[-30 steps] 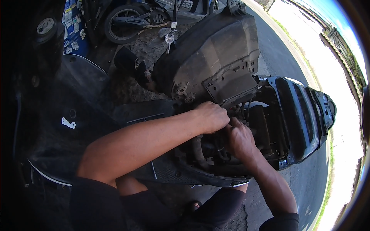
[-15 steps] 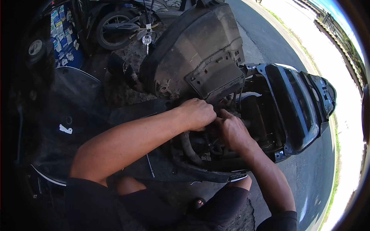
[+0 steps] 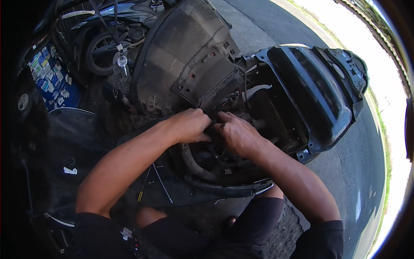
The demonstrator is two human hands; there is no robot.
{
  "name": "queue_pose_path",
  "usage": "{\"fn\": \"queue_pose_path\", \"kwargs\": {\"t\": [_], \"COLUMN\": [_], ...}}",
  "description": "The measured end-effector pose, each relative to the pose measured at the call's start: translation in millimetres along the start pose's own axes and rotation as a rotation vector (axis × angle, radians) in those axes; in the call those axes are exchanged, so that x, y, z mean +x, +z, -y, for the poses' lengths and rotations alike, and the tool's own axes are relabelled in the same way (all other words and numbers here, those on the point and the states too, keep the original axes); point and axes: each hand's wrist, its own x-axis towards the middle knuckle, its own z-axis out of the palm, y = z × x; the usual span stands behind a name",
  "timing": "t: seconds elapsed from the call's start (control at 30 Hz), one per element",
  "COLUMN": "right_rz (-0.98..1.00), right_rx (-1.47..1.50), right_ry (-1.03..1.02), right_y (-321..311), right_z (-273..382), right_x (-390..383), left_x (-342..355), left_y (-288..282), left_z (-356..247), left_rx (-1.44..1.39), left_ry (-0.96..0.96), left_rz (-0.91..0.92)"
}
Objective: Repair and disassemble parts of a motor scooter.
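A scooter with its bodywork opened lies before me. My left hand (image 3: 192, 125) and my right hand (image 3: 238, 134) meet over its engine bay, knuckles up and fingers curled. Both pinch at a spot just below the raised dark underseat box (image 3: 185, 56); whatever is between the fingertips is hidden. A small dark gap separates the two hands. Beneath them runs a thick grey-brown hose (image 3: 196, 165). Thin wires and a whitish strip (image 3: 258, 89) show behind my right hand.
On the scooter's floorboard lie a yellow-handled screwdriver (image 3: 140, 194) and a thin metal rod (image 3: 163, 183). The black tail section (image 3: 310, 90) extends to the right. Another motorcycle's wheel (image 3: 101, 54) stands at the far left, near a blue panel (image 3: 54, 80) covered with small packets.
The view has shifted, so the scooter sits further left and the yellow-handled screwdriver now shows. Both hands remain at the engine bay, fingers still curled, with a slightly wider gap between them.
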Motion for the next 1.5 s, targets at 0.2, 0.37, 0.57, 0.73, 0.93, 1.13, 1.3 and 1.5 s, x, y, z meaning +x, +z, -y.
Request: {"fn": "queue_pose_path", "kwargs": {"t": [0.2,0.37,0.57,0.73,0.93,1.13,1.3,1.5], "right_rz": [0.011,-0.048,-0.030,0.012,-0.009,-0.055,-0.045,-0.098], "right_rx": [0.000,-0.048,-0.104,-0.065,-0.080,-0.014,0.046,0.118], "right_ry": [0.009,-0.020,-0.024,0.027,0.074,0.039,0.114,0.077], "right_y": [0,4,0,2,2,12,6,14], "right_z": [-3,8,4,4,15,6,2,-8], "right_x": [-1,-3,7,-2,-7,-15,-12,-12], "left_x": [13,7,9,5,1,1,1,1], "left_y": [-4,3,1,2,7,5,9,6], "left_z": [-3,-5,1,-5,-4,-11,-12,-16], "left_rx": [-0.021,-0.023,-0.029,-0.025,-0.041,0.047,0.054,0.024], "left_ry": [-0.027,-0.083,-0.098,-0.077,-0.051,-0.092,-0.096,-0.097], "left_rz": [0.018,-0.028,-0.031,-0.042,-0.092,-0.026,-0.041,-0.093]}}
